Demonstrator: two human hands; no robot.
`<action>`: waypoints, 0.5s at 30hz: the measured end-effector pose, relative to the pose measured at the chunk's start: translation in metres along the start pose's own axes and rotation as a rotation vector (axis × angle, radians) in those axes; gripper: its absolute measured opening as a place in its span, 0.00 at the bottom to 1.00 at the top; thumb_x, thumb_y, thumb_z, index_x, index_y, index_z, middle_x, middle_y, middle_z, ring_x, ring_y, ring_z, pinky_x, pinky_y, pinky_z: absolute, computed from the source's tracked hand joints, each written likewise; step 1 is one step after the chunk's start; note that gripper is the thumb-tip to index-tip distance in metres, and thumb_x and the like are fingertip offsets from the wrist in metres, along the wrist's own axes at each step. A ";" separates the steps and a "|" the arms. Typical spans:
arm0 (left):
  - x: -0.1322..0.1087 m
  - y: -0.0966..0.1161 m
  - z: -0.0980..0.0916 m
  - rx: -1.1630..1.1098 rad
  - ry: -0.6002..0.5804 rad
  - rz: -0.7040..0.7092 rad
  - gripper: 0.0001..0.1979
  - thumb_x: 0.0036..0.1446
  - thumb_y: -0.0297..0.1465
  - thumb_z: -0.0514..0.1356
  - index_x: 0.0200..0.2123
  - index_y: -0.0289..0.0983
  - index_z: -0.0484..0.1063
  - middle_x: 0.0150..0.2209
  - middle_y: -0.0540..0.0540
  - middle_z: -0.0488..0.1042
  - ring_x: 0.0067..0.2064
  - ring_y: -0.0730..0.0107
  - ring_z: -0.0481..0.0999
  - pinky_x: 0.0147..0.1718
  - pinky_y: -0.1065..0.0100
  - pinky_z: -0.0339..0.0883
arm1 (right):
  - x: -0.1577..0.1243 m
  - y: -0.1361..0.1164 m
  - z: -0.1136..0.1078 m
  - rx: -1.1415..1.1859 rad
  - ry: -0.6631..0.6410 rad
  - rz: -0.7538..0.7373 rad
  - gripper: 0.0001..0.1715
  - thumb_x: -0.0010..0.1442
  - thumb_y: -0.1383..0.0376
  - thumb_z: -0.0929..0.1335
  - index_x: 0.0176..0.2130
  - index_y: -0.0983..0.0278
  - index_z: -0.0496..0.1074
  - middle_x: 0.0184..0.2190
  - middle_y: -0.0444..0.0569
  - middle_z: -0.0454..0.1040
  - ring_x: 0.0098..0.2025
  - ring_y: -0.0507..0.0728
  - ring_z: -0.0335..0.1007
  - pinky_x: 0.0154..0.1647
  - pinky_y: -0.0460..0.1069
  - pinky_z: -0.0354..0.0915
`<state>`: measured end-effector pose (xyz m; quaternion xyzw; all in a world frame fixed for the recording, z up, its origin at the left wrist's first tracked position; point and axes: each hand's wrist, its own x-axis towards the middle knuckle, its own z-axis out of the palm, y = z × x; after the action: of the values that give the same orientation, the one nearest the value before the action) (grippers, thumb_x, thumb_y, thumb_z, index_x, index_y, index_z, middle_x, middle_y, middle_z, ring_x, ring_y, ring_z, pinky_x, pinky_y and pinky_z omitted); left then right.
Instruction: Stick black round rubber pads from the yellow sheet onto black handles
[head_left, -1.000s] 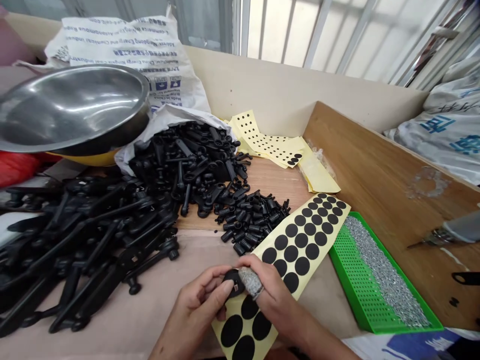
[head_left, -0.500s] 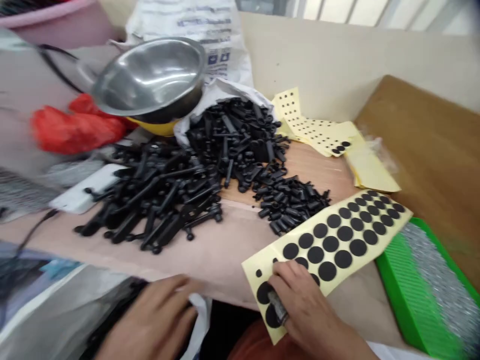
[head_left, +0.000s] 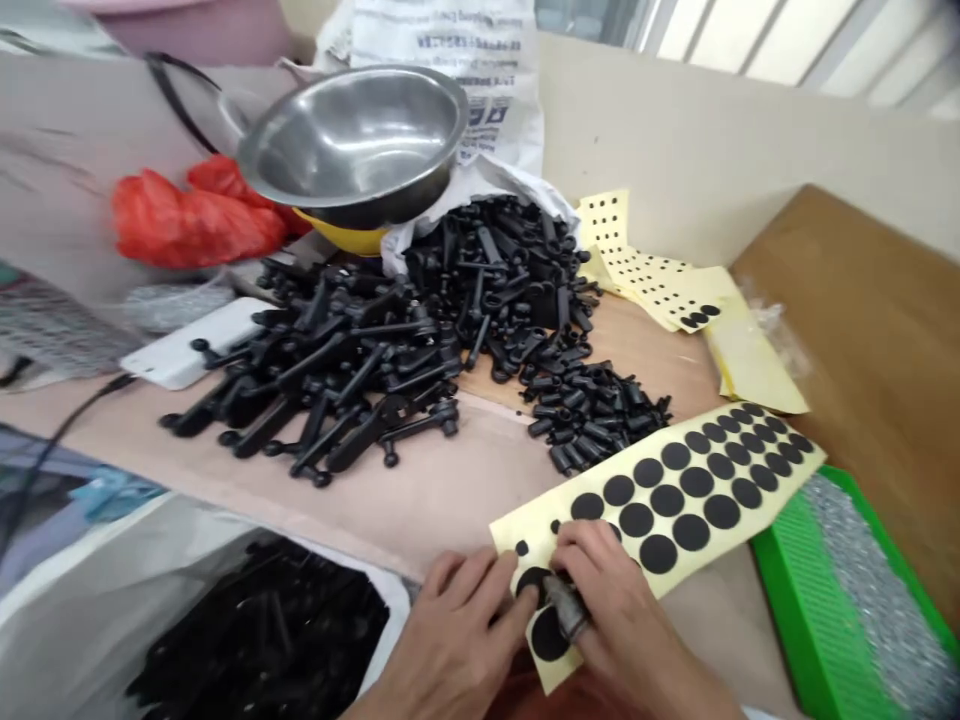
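Observation:
A pale yellow sheet of round black stickers (head_left: 724, 511) lies slanting across the front of the table. My right hand (head_left: 619, 605) grips its near left part, with fingers bent on top and a grey-wrapped thumb by a large black dot. My left hand (head_left: 461, 625) is at the sheet's left edge, its thumb touching the same dot and its other fingers bent at the margin; their tips are partly hidden. Beyond the sheet lies a heap of small black plastic sleeves (head_left: 592, 405). Black arm-like parts with ball ends (head_left: 337, 370) are piled to the left.
A white sack (head_left: 52, 610) of black parts stands open below the table edge. More black parts spill from another bag (head_left: 499, 265) behind. A steel bowl (head_left: 360, 140), red plastic bag (head_left: 187, 215), white power bank-like box (head_left: 191, 340), further sticker sheets (head_left: 641, 270) and green tray (head_left: 810, 590) surround the work.
My left hand has moved right, from over the sack to the sheet's left edge. My right hand stays on the sheet. The whole view has shifted slightly.

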<state>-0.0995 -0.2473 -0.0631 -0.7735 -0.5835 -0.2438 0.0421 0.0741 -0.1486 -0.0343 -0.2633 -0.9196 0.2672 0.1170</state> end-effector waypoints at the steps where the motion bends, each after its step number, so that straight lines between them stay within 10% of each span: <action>1: 0.001 -0.001 0.002 0.006 0.014 0.010 0.13 0.64 0.34 0.49 0.44 0.41 0.72 0.46 0.44 0.72 0.46 0.60 0.66 0.44 0.58 0.52 | 0.001 0.000 0.001 -0.030 -0.017 0.023 0.22 0.42 0.81 0.60 0.38 0.64 0.62 0.41 0.54 0.63 0.41 0.61 0.57 0.41 0.57 0.59; 11: 0.003 0.002 0.017 0.092 0.131 0.061 0.18 0.66 0.36 0.44 0.37 0.42 0.74 0.43 0.45 0.75 0.43 0.59 0.68 0.41 0.59 0.53 | 0.003 -0.006 0.002 0.094 -0.006 0.062 0.23 0.31 0.80 0.60 0.30 0.62 0.55 0.32 0.44 0.64 0.36 0.56 0.60 0.38 0.52 0.56; 15: 0.006 -0.017 0.004 0.012 0.187 0.097 0.19 0.66 0.34 0.44 0.32 0.44 0.73 0.37 0.48 0.76 0.39 0.66 0.69 0.39 0.67 0.59 | 0.003 0.005 0.011 0.095 0.035 -0.118 0.14 0.47 0.76 0.64 0.31 0.61 0.57 0.31 0.42 0.69 0.36 0.54 0.63 0.40 0.51 0.56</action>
<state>-0.1126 -0.2353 -0.0681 -0.7745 -0.5403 -0.3092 0.1128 0.0697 -0.1480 -0.0458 -0.2075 -0.9176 0.2985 0.1607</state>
